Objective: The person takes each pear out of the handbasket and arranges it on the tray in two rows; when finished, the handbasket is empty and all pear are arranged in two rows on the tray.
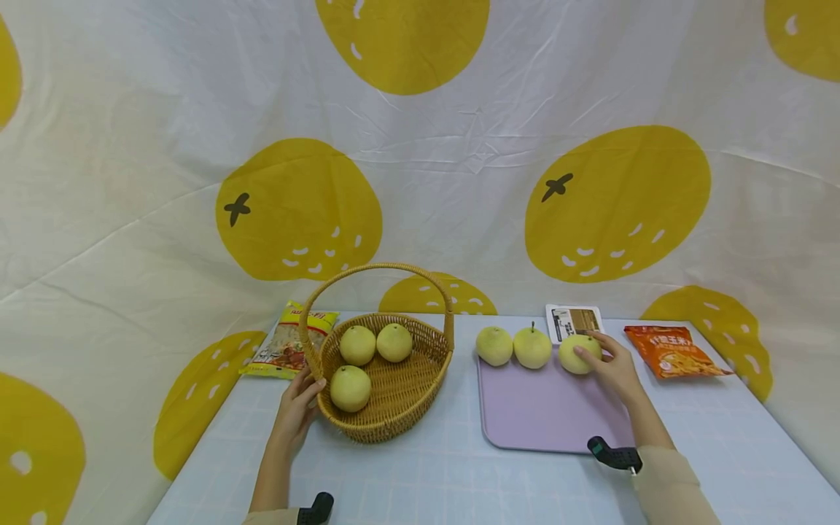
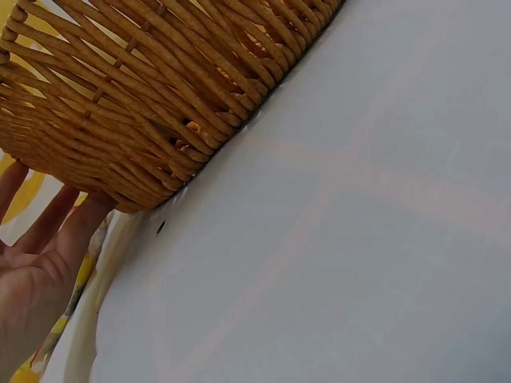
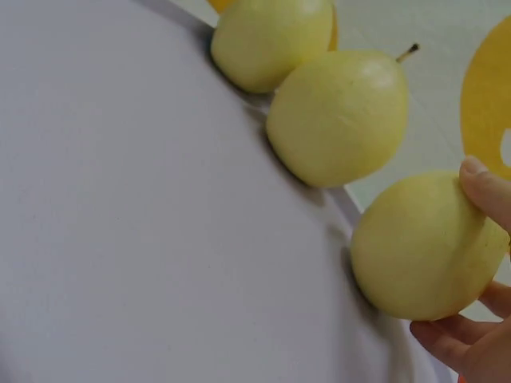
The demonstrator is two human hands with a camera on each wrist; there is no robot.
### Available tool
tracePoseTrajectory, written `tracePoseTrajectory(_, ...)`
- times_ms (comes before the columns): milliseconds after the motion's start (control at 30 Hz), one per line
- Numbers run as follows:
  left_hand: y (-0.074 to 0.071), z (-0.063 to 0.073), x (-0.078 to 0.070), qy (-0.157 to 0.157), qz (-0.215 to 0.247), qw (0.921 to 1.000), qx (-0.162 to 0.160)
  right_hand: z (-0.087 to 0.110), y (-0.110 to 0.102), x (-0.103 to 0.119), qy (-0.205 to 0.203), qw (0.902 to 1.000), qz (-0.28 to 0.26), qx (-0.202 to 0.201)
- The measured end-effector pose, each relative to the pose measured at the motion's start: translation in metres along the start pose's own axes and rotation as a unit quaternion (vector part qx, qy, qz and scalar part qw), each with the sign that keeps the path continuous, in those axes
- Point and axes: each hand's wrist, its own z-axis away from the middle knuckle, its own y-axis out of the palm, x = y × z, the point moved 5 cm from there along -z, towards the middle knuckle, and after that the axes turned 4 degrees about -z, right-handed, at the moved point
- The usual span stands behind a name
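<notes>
In the head view, a wicker basket (image 1: 420,419) with a tall arched handle holds three pale yellow pears, two at the back and one at the front left. My left hand (image 1: 295,408) grips its left side, thumb at the rim and fingers against the outer weave (image 2: 120,120). To the right lies a lilac tray (image 1: 551,419) with three pears in a row along its far edge. My right hand (image 1: 615,368) holds the rightmost pear (image 3: 423,247) between thumb and fingers. Left of it are the middle pear (image 3: 339,120), stem up, and the left pear (image 1: 494,345).
A yellow snack packet (image 1: 282,346) lies behind the basket's left side. Behind the tray is a white and brown package (image 1: 572,319), and an orange snack bag (image 1: 672,351) lies to its right. A fruit-printed cloth (image 1: 453,211) hangs at the table's back edge.
</notes>
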Motion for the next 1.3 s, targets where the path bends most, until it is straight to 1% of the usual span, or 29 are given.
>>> tracePoseTrajectory(233,0.000,0.001,0.000,0.004,-0.006,1.0000,0.003,-0.007,0.005,-0.005,0.015,0.9998,-0.006,0.011)
tracePoseTrajectory(400,0.000,0.000,0.001,0.001,-0.004,1.0000,-0.003,-0.011,0.009,-0.005,0.029,0.9993,-0.004,0.025)
tracePoseTrajectory(500,0.000,0.000,0.001,-0.001,-0.003,1.0000,-0.005,-0.014,0.010,-0.005,0.031,0.9993,-0.001,0.022)
tracePoseTrajectory(633,0.001,0.000,-0.001,-0.001,-0.005,1.0000,-0.002,-0.017,0.011,-0.006,0.017,0.9998,0.006,0.007)
tracePoseTrajectory(767,0.001,0.001,-0.001,-0.002,-0.009,1.0000,-0.001,-0.017,0.012,-0.008,0.008,0.9999,0.013,-0.002)
tracePoseTrajectory(867,0.000,0.001,-0.001,-0.004,-0.009,1.0000,-0.001,-0.015,0.013,-0.010,0.011,0.9999,0.007,-0.005)
tracePoseTrajectory(1100,0.000,-0.001,0.001,-0.004,-0.004,1.0000,-0.002,-0.009,0.013,-0.014,0.026,0.9992,0.014,0.028)
tracePoseTrajectory(1300,0.000,0.000,0.000,0.000,0.000,1.0000,-0.002,-0.008,0.010,-0.010,0.029,0.9994,-0.005,0.017)
